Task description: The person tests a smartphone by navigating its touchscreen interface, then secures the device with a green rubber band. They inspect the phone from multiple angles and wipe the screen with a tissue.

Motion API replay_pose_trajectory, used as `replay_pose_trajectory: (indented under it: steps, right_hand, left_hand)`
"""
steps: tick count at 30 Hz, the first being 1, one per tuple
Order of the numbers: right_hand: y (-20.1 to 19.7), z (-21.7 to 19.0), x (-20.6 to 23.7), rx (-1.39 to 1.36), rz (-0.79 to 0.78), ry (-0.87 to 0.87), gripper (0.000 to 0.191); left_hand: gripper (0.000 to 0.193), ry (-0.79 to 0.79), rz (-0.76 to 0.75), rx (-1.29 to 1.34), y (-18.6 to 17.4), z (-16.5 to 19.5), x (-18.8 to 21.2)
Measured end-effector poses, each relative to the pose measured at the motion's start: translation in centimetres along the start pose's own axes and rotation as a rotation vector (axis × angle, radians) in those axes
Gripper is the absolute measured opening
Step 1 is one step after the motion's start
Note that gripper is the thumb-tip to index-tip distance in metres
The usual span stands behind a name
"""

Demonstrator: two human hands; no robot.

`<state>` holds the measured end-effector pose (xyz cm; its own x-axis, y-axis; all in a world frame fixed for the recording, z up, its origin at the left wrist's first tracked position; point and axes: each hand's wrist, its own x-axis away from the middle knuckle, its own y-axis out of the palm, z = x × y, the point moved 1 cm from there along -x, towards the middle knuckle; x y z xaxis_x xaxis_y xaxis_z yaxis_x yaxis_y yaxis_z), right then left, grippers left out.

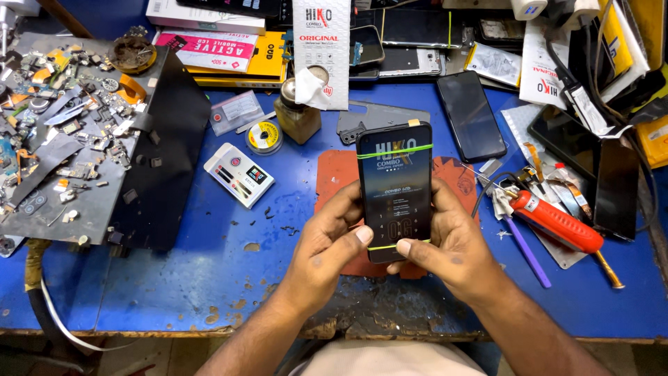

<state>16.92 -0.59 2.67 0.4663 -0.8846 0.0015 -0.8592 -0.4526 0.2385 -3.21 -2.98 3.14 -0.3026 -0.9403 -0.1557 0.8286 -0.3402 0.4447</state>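
Between both hands (390, 244), banded phone (394, 188).

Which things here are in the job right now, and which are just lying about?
In hand:
phone, held by left hand and right hand
green bands around it
red mat beneath

Lying about:
orange tool
black phone
solder spool
bottle
white pack
scrap tray
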Motion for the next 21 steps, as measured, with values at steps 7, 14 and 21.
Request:
replay_pose_trajectory:
  steps: [7, 14, 21]
  right_hand:
    - [-0.08, 0.02, 0.03, -0.002, -0.009, -0.001, 0.069]
    - [0.01, -0.29, 0.23, -0.015, -0.014, 0.008, 0.075]
    - [0.07, -0.51, 0.28, -0.02, -0.008, 0.029, 0.074]
  left_hand:
    - [0.062, -0.005, 0.0, -0.009, 0.02, 0.08, 0.03]
    - [0.062, 0.001, -0.003, -0.012, 0.09, 0.13, 0.05]
    - [0.06, 0.004, 0.001, -0.012, 0.04, -0.06, 0.06]
